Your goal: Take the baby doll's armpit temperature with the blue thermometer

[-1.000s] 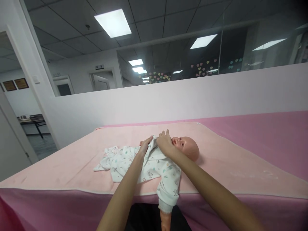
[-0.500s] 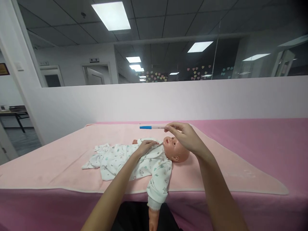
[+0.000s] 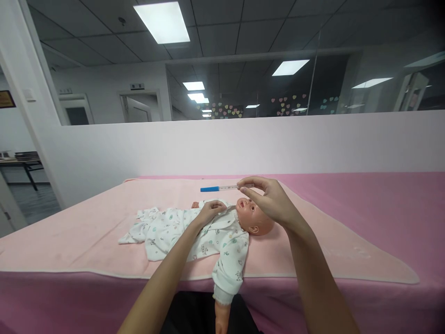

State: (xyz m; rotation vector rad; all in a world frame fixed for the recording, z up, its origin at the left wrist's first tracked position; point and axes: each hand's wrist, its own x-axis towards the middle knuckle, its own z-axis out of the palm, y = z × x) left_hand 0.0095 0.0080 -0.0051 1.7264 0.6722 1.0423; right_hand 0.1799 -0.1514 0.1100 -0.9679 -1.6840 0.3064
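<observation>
A baby doll [image 3: 255,218] in a white printed outfit [image 3: 170,232] lies on its back, head to the right, one arm hanging over the front edge. At the doll's upper chest, my left hand [image 3: 211,211] has its fingers curled, pinching the outfit near the collar. Above the doll's face, my right hand [image 3: 267,197] grips one end of a thin clear thermometer [image 3: 227,188] between thumb and fingers. The thermometer is held nearly level, its blue end [image 3: 209,189] pointing left over the doll's chest.
A pale pink blanket [image 3: 86,232] lies under the doll on a table with a darker pink cover [image 3: 382,222]. Behind it stands a white half wall [image 3: 243,144] with glass above. At far left, a desk [image 3: 24,162] shows through an opening.
The blue end of the thermometer has dipped slightly, and the fingers of my right hand have shifted a little. My left hand's fingers have curled in more at the collar.
</observation>
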